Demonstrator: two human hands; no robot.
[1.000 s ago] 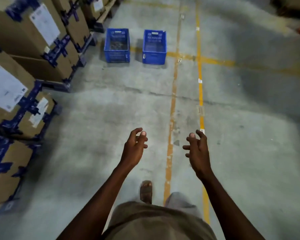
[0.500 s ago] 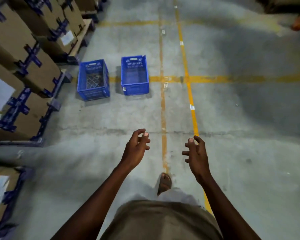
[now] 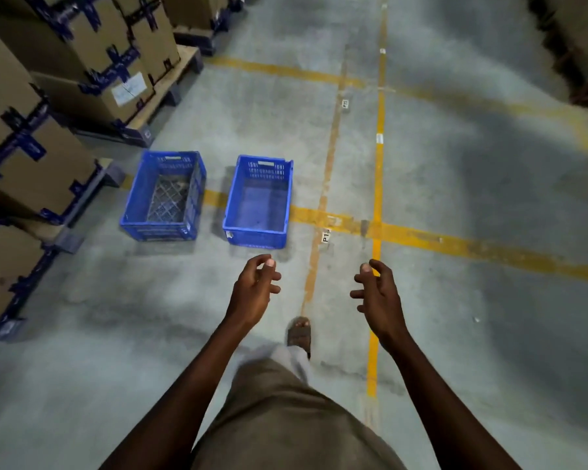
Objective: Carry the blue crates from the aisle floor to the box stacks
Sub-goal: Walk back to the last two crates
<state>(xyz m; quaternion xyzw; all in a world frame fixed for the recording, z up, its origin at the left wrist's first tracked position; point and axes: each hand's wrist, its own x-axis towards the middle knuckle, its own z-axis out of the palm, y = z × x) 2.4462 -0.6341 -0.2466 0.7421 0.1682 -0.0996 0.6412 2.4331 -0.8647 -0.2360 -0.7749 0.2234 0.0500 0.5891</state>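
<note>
— Blue crates, location?
— Two on the concrete floor, side by side, a narrow gap between them. Left crate with a lattice bottom, just beside the pallet edge. Right crate with a solid bottom, sitting across a yellow floor line. Both upright, nothing visible inside.

— Hands?
— Left hand raised in front of the body, just short of the right crate, fingers loosely curled, holding nothing. Right hand level with it, well apart from both crates, fingers likewise relaxed and bare. No contact with either crate.

— Box stacks?
— Cardboard boxes bound with dark blue tape, stacked on pallets along the left side of the aisle. White labels on some faces, print too small to read.

— Anything further?
— One sandalled foot forward on the floor between the arms, beside a second yellow line running up the aisle. Small floor tag near the line crossing, marked "P1", rest unclear.
</note>
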